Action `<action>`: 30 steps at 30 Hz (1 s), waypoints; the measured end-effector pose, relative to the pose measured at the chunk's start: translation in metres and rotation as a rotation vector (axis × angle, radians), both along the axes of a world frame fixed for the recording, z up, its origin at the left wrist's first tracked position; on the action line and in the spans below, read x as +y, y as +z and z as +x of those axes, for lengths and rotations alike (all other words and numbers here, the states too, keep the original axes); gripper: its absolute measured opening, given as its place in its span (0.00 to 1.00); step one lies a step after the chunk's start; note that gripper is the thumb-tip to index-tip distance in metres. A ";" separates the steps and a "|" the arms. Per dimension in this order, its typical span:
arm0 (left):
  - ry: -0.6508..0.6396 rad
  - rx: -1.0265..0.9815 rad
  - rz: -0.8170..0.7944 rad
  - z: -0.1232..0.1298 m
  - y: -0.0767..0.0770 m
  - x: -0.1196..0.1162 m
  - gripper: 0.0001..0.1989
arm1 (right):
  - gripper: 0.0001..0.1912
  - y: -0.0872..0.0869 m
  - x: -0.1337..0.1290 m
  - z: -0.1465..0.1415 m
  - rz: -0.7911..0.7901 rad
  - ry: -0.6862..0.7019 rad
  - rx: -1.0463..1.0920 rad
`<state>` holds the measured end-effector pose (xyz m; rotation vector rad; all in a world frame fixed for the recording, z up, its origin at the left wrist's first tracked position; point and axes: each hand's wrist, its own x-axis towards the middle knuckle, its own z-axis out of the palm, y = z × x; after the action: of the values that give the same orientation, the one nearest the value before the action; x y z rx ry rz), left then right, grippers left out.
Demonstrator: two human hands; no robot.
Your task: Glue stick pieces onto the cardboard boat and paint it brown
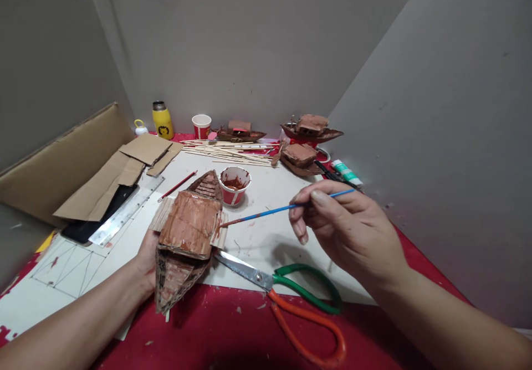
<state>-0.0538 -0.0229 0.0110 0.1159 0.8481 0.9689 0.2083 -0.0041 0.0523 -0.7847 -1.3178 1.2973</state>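
My left hand (148, 262) holds a cardboard model boat (189, 223) from its left side and beneath, the fingers mostly hidden by the hull. Brown paint looks wet on the boat's curved roof, and pale stick strips jut out on both sides. Between thumb and fingers, my right hand (344, 220) pinches a thin blue paintbrush (270, 211). The brush tip touches the strips on the boat's right side, where some brown paint shows. Behind the boat stands a paper cup (235, 186) with brown paint inside and on its rim.
Scissors (260, 277) with green and orange handles lie right of the boat. A metal ruler (124, 212), a pencil (178, 186) and cardboard pieces (108, 184) lie left. Wooden sticks (228, 151) and finished-looking model boats (311, 129) are at the back, near a yellow bottle (162, 121).
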 end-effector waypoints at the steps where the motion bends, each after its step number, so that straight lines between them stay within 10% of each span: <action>1: 0.002 0.003 -0.004 0.000 0.000 0.000 0.24 | 0.10 0.000 -0.001 0.001 0.005 -0.003 0.007; 30: 0.114 -0.034 -0.088 -0.008 -0.012 0.000 0.23 | 0.07 0.001 -0.018 0.003 0.165 -0.073 -0.078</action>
<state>-0.0617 -0.0229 -0.0014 -0.0247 0.8714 1.0360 0.2112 -0.0218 0.0534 -0.7665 -1.4255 1.0944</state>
